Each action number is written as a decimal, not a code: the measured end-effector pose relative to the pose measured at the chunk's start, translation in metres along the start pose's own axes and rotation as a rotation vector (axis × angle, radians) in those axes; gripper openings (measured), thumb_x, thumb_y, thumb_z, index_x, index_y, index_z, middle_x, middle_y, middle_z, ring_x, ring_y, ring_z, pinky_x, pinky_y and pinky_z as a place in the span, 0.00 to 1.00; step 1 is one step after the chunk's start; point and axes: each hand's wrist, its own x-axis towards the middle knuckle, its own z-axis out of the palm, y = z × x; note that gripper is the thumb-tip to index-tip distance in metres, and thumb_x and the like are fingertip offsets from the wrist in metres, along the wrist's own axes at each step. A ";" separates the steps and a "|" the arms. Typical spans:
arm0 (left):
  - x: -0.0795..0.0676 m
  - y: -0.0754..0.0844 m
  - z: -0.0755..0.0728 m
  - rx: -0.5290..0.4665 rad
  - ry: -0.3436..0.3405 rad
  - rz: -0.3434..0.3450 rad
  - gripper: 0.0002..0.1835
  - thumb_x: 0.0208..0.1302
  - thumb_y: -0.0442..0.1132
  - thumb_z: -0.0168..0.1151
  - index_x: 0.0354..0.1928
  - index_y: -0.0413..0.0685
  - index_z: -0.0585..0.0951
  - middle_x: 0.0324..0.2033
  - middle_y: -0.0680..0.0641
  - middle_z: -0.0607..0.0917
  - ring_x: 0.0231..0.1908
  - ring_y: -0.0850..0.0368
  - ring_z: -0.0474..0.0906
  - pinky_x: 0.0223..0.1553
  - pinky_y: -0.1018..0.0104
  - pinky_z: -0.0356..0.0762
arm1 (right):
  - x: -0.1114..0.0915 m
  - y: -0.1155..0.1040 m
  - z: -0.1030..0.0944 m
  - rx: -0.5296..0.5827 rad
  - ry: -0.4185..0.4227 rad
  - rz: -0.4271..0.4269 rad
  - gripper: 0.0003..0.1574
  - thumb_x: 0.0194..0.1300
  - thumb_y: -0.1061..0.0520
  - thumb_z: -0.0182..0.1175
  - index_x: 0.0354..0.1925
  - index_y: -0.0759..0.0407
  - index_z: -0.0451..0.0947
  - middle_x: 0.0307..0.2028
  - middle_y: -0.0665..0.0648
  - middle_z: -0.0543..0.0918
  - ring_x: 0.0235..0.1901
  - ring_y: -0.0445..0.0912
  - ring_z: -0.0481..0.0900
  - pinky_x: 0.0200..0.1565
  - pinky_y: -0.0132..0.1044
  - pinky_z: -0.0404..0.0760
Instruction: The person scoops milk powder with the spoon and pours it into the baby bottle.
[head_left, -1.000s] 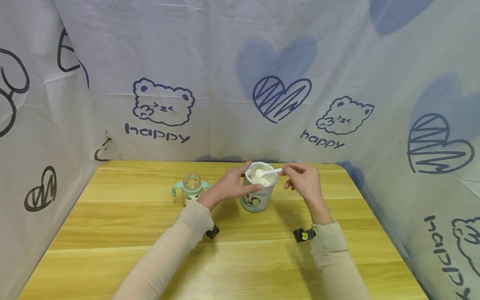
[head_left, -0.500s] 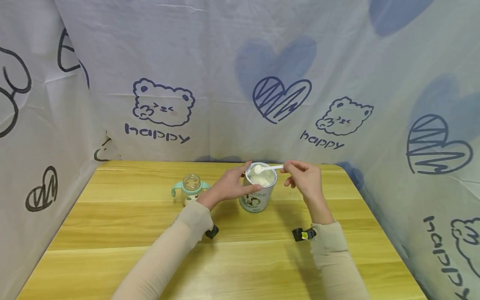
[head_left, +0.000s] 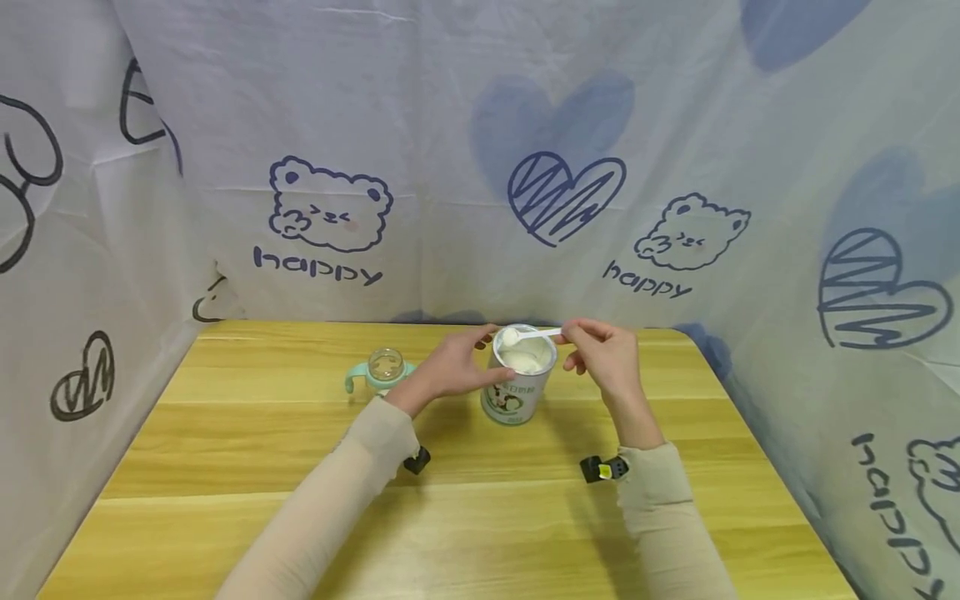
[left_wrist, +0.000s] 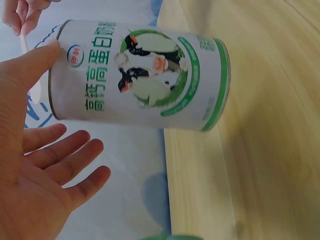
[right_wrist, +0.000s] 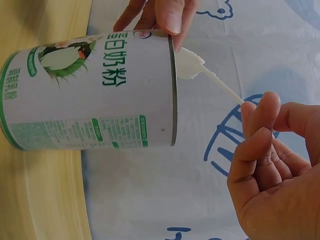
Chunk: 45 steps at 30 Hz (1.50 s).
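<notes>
A white and green milk powder can (head_left: pixel 517 396) stands upright at the back of the table, with pale powder visible inside. My right hand (head_left: pixel 611 358) pinches the thin handle of a white scoop (head_left: pixel 542 333). In the right wrist view, the scoop's heaped bowl (right_wrist: pixel 190 64) sits just beyond the can's rim. My left hand (head_left: pixel 459 367) is beside the can. In the left wrist view, its fingers (left_wrist: pixel 75 155) are spread apart from the can, while the thumb lies by the rim; whether the thumb touches it I cannot tell.
Left of the can, a clear baby bottle (head_left: pixel 386 365) with mint-green handles stands uncapped, partly behind my left forearm. The wooden table (head_left: pixel 487 533) meets a printed cloth backdrop (head_left: pixel 450 208) at its back edge.
The scoop has risen from the powder and shifted left to the can's far rim, with powder heaped in it. My left hand has loosened from the can and drawn slightly left.
</notes>
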 end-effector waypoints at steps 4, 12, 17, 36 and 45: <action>-0.006 -0.004 -0.008 0.017 0.018 -0.024 0.51 0.61 0.65 0.74 0.78 0.46 0.67 0.70 0.39 0.78 0.69 0.43 0.76 0.69 0.44 0.77 | 0.000 -0.002 0.005 -0.001 -0.015 -0.006 0.17 0.70 0.58 0.65 0.52 0.68 0.87 0.33 0.53 0.92 0.17 0.39 0.81 0.23 0.27 0.77; -0.023 -0.011 -0.033 0.062 0.052 -0.048 0.52 0.62 0.64 0.74 0.81 0.48 0.64 0.72 0.38 0.76 0.72 0.41 0.73 0.71 0.42 0.74 | -0.001 -0.006 0.019 0.033 -0.073 -0.010 0.17 0.70 0.60 0.65 0.52 0.70 0.86 0.28 0.45 0.90 0.16 0.38 0.80 0.22 0.27 0.76; -0.035 -0.020 -0.046 0.075 0.058 -0.068 0.52 0.63 0.64 0.73 0.82 0.49 0.63 0.73 0.39 0.75 0.73 0.41 0.72 0.72 0.41 0.73 | -0.001 -0.008 0.027 0.029 -0.100 -0.016 0.17 0.71 0.58 0.65 0.52 0.69 0.86 0.29 0.46 0.91 0.16 0.39 0.80 0.23 0.27 0.77; -0.071 -0.056 -0.075 0.111 0.077 -0.106 0.53 0.63 0.65 0.72 0.81 0.49 0.63 0.72 0.35 0.75 0.67 0.38 0.78 0.68 0.39 0.77 | -0.007 -0.015 0.070 0.088 -0.169 -0.045 0.16 0.70 0.58 0.66 0.51 0.68 0.87 0.29 0.50 0.92 0.15 0.39 0.80 0.21 0.28 0.76; -0.087 -0.071 -0.083 0.078 0.089 -0.140 0.52 0.60 0.64 0.75 0.80 0.47 0.65 0.73 0.36 0.74 0.72 0.37 0.73 0.72 0.38 0.72 | -0.007 -0.014 0.092 0.074 -0.206 -0.055 0.14 0.72 0.56 0.67 0.49 0.64 0.89 0.35 0.58 0.93 0.15 0.40 0.80 0.22 0.28 0.77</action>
